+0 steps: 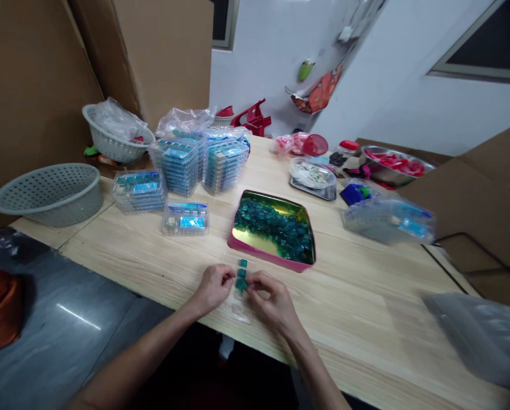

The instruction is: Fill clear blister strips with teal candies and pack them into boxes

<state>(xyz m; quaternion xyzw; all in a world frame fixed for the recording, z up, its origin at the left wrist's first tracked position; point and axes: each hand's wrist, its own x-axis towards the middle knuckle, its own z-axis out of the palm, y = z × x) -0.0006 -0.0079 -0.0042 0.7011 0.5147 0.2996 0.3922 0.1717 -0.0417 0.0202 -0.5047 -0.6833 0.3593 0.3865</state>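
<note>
A narrow clear plastic tray (238, 310) lies on the table near its front edge, with green square pieces (241, 273) in its far compartments. The compartments closest to me look bare. My left hand (215, 289) is closed at the tray's left side, fingertips pinched together; what they hold, if anything, is hidden. From the right, my right hand (275, 300) pinches a green piece (241, 284) over the tray. Just beyond both hands sits a pink-rimmed tin (272, 259), gold inside, with a heap of loose dark green pieces (276, 222).
Packed clear cases (186, 218) stand singly and in tall stacks (178, 165) at the back left. Grey baskets (49, 193) are at far left. To the right lie a plastic-wrapped pack (389, 219), a dish on a metal tray (312, 175), a steel bowl (395, 162) and a plastic bag (481, 336).
</note>
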